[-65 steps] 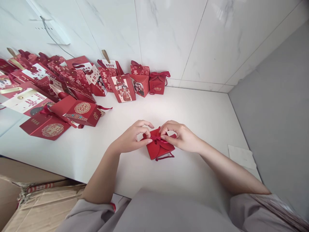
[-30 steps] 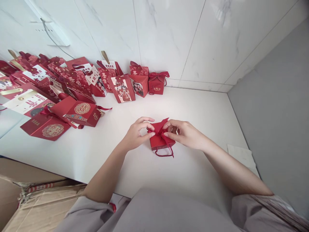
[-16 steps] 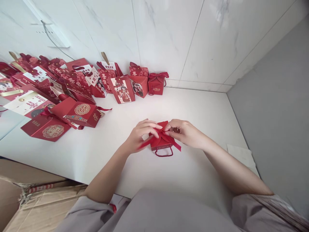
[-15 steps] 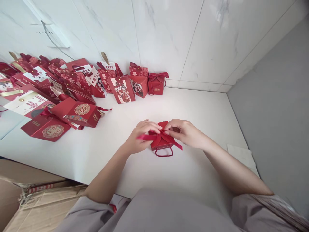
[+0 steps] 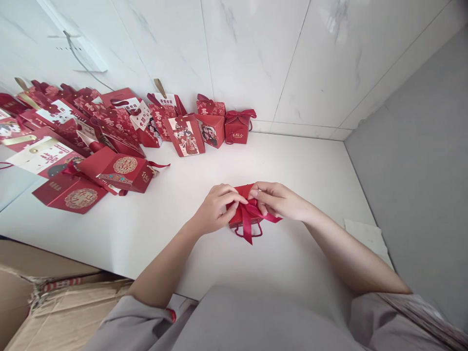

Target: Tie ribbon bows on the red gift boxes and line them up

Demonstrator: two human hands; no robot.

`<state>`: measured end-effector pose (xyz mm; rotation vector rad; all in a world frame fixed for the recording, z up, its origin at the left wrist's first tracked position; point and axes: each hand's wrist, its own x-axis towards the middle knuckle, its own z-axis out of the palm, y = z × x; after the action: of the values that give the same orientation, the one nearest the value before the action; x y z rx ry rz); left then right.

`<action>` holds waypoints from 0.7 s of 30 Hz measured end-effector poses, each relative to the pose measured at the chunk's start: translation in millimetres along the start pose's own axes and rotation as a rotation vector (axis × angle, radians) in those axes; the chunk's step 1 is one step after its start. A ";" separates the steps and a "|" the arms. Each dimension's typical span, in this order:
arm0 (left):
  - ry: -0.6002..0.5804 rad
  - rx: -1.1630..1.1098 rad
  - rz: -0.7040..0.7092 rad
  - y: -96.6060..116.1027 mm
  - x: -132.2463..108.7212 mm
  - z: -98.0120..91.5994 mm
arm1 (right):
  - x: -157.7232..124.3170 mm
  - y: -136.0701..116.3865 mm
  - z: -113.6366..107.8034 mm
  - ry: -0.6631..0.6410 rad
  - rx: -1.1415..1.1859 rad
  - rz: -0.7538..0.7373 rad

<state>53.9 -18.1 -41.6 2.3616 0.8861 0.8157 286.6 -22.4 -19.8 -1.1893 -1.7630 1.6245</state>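
A small red gift box [image 5: 234, 220] stands on the white table in front of me, with a rope handle [image 5: 259, 231] at its near side. Across its top lies a crimson satin ribbon [image 5: 247, 226], crossed in the middle, one tail hanging down the front and another pointing right. My left hand [image 5: 218, 208] is closed on the ribbon at the box's left side, thumb and index finger near the knot. From the right, my right hand [image 5: 280, 201] pinches the ribbon just above the knot. The fingers partly hide the knot and the box top.
Many red gift boxes [image 5: 120, 127] crowd the table's left and back. A finished box with a bow [image 5: 237, 127] stands by the tiled wall. A cardboard carton [image 5: 66, 312] sits at lower left; a white paper sheet [image 5: 365, 236] lies near the right edge.
The ribbon tail that my left hand held out to the left now hangs down the box's front. My left fingers have come in closer to the knot; my right hand stays by it.
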 end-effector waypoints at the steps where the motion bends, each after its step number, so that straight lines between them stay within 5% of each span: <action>1: -0.001 0.006 0.012 -0.6 0.0 0.3 | -0.3 -0.1 -0.1 0.002 -0.041 -0.022; 8: -0.023 0.057 0.021 -3.6 0.1 0.7 | 1.8 4.8 0.2 0.150 -0.256 -0.170; 16: 0.003 0.046 -0.004 0.9 -0.5 0.2 | 4.5 6.3 1.0 0.084 -0.101 -0.159; 21: 0.116 0.024 -0.082 6.9 -0.1 7.0 | 3.2 4.0 2.9 0.058 -0.103 -0.163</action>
<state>61.4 -24.4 -42.3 2.3008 1.0378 0.9209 283.7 -21.6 -24.9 -1.0944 -1.8736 1.4084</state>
